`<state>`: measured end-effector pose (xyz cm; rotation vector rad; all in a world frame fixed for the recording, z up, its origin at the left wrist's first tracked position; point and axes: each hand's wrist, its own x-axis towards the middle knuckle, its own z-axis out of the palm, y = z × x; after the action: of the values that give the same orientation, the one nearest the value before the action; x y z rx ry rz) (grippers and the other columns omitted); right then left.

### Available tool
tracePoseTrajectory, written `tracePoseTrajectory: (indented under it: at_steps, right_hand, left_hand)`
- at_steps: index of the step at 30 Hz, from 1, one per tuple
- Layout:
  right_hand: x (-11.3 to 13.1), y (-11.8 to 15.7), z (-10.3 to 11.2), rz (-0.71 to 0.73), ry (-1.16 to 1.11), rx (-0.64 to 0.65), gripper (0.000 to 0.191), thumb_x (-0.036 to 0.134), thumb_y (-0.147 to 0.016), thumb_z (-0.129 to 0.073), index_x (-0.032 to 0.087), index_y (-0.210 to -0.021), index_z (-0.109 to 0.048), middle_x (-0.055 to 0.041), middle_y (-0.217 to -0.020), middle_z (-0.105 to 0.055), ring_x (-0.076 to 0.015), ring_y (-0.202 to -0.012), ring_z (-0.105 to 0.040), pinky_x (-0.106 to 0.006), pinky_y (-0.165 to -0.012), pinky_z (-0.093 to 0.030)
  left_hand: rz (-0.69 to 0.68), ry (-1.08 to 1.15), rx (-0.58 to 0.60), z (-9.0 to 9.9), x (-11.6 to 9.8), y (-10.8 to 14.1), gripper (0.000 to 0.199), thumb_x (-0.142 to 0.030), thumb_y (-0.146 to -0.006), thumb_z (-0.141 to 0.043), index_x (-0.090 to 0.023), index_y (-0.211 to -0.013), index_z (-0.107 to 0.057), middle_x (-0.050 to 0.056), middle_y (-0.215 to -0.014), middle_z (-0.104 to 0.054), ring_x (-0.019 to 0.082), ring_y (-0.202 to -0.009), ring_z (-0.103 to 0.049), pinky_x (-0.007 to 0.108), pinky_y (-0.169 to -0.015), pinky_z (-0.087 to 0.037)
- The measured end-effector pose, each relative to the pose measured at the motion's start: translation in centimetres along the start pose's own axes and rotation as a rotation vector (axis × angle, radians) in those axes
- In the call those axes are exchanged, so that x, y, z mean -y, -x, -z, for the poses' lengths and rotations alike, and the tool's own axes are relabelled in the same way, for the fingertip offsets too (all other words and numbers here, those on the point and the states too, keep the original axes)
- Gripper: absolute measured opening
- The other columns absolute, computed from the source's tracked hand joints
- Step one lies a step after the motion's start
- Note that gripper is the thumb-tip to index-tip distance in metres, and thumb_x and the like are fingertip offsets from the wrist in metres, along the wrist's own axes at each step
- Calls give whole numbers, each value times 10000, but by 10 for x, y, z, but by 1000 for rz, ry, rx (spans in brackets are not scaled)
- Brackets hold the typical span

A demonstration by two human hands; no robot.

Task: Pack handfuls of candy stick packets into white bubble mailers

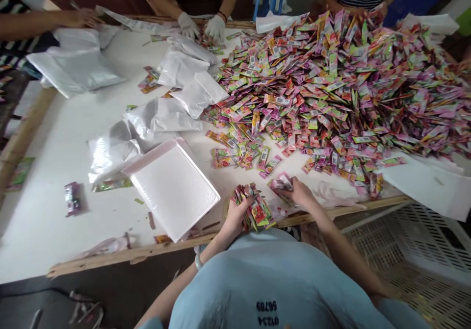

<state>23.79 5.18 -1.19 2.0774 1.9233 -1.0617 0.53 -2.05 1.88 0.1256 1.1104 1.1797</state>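
1. Head view: the left hand (235,216) is clenched around a thick bundle of sachets (255,209) at the table edge (121,255); an overfull grip may drop some.
2. The right hand (300,194) pinches a few sachets (280,182) near the big pile (331,84); they may slip.
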Motion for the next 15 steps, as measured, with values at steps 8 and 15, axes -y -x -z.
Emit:
tracePoseTrajectory:
  at_steps: [8, 15]
  right_hand:
    - [30, -25, 24, 637, 460, -100, 467, -97, -728, -487, 168, -1072, -659, -187, -1578, -416, -334, -1490, -334, -505, -1153, -340]
    - [15, -36, 11, 482, 210, -108, 486, -76, -745, -468, 110, -1178, -586, -204, -1213, -646, -320, -1204, -570, -467, -1033, -455]
  left_hand:
    - [-3, 10, -3, 4, 0, 2, 563, -375, -504, -976, -156, -932, -684, 21, -757, -754, 200, -652, -736, 317, -697, -608]
    - [-18, 1, -28, 7, 6, -4, 544, -378, -533, -966, -156, -933, -671, 12, -739, -745, 208, -663, -741, 339, -733, -609]
